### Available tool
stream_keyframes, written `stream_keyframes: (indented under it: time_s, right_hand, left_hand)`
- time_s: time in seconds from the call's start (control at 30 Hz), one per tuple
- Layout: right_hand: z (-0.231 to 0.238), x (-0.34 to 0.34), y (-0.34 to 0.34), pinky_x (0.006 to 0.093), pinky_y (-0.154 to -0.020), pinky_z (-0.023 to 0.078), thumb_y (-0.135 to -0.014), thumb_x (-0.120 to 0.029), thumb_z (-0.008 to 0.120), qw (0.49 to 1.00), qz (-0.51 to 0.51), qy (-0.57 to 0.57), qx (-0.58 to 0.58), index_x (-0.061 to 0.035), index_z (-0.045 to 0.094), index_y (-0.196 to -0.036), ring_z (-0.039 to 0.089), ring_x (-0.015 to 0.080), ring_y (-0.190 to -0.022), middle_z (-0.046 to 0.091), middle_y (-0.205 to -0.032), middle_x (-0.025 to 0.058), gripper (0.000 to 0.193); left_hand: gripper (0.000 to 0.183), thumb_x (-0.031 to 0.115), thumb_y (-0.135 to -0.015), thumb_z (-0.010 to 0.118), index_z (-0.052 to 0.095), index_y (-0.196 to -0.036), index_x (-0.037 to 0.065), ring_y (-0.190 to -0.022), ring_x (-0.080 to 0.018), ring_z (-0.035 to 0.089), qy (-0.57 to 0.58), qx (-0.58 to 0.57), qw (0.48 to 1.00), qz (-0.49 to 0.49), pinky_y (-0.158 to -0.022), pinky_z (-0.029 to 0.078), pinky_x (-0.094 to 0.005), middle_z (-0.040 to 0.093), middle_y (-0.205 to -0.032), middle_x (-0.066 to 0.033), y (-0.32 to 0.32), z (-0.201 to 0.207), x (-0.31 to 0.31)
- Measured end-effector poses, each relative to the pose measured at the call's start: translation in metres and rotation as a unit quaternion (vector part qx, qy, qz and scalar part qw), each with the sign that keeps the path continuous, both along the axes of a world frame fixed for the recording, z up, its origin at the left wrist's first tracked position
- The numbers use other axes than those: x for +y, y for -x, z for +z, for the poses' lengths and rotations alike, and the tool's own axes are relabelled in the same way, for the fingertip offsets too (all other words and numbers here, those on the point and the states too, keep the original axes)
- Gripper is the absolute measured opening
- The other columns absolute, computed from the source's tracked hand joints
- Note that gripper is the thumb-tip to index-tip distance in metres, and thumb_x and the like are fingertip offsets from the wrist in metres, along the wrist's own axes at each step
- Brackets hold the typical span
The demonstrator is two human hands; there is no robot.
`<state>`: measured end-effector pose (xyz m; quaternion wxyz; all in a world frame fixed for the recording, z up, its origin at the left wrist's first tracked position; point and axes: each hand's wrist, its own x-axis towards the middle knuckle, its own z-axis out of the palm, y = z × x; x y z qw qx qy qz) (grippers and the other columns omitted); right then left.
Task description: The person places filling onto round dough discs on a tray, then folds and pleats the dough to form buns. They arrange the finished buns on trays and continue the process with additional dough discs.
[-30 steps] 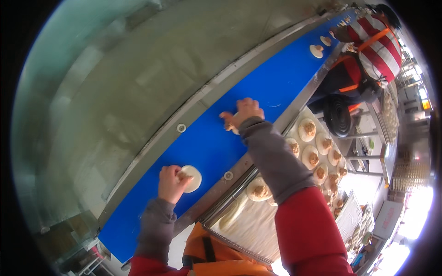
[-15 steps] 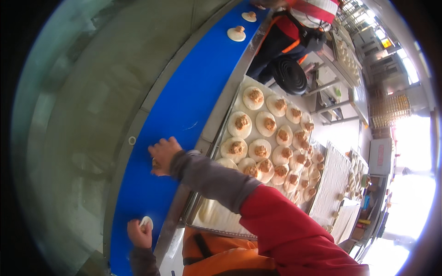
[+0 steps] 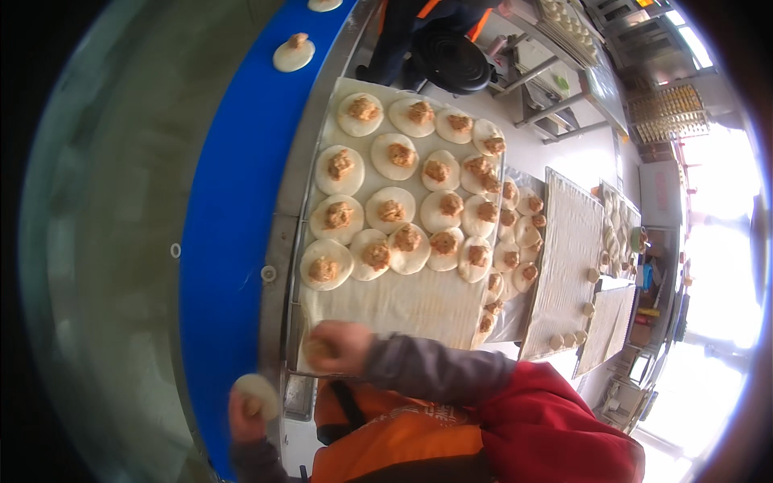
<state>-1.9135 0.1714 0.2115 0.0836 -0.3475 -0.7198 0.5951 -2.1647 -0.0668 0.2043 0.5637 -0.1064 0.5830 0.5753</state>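
Near the belt's front end, my left hand (image 3: 243,420) is closed on the edge of a flat white dough round (image 3: 258,393), which tilts over the metal rim. My right hand (image 3: 345,344) is closed over the near left corner of a cloth-lined tray (image 3: 403,310). A pale dough piece (image 3: 317,354) shows under its fingers, mostly hidden by them. On the tray's far part lie rows of dough rounds (image 3: 339,216), each topped with a lump of orange-brown filling (image 3: 391,211).
Left of the tray runs a blue conveyor belt (image 3: 229,217), carrying a filled round (image 3: 293,55) at its far end. Beyond the tray are a black round stool (image 3: 451,63) and a person's dark-clothed legs (image 3: 398,40). More cloth-lined trays (image 3: 555,266) stand to the right.
My right hand has moved from over the blue belt to the tray's near corner. My left hand has lifted its dough round towards the belt's right edge. The view has shifted.
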Motion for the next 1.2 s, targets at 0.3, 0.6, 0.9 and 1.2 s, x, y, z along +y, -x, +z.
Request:
stream_keyframes:
  time_s: [0.3,0.6,0.9,1.2]
  right_hand:
    - [-0.009,0.031,-0.224,0.038,-0.067,0.052,-0.079,-0.027,0.073,0.924,-0.303,-0.144,-0.184,-0.0069,0.062,-0.105,0.063,0.0283,-0.075,0.063,-0.086,0.013,0.035]
    - [-0.02,0.025,-0.233,0.0473,-0.087,0.045,-0.076,-0.016,0.068,0.885,-0.289,-0.283,-0.232,-0.0049,0.06,-0.11,0.054,0.0389,-0.101,0.059,-0.102,0.018,0.037]
    - [0.023,0.041,-0.23,0.0438,-0.089,0.046,-0.078,-0.004,0.061,0.849,-0.282,-0.407,-0.188,-0.0024,0.061,-0.112,0.059,0.0353,-0.1,0.06,-0.111,0.0173,0.034]
    - [0.033,0.241,0.035,0.0331,-0.077,0.052,-0.089,-0.017,0.064,0.948,-0.113,-0.29,0.07,-0.0072,0.061,-0.116,0.064,0.0241,-0.097,0.065,-0.104,0.0097,0.028]
  left_hand:
    - [0.063,0.018,-0.083,0.077,0.042,-0.133,0.0,-0.088,-0.0155,0.061,-0.258,0.049,0.787,-0.559,-0.076,0.052,-0.0276,0.06,-0.106,-0.0074,-0.2,0.01,0.243]
    - [0.069,0.012,-0.074,0.074,0.043,-0.135,0.002,-0.104,-0.0347,0.054,-0.316,0.514,0.587,-0.54,-0.088,0.048,-0.0399,0.051,-0.118,-0.0182,-0.298,-0.012,0.28]
    - [0.052,0.009,-0.075,0.072,0.054,-0.123,0.001,-0.106,-0.0298,0.057,-0.353,0.577,0.574,-0.46,-0.087,0.05,-0.0389,0.057,-0.115,-0.0144,-0.21,0.061,0.259]
    - [0.035,0.01,-0.081,0.068,0.057,-0.114,0.006,-0.105,-0.0369,0.054,-0.085,0.797,0.569,-0.184,-0.09,0.045,-0.0438,0.059,-0.114,-0.0158,-0.001,-0.002,0.339]
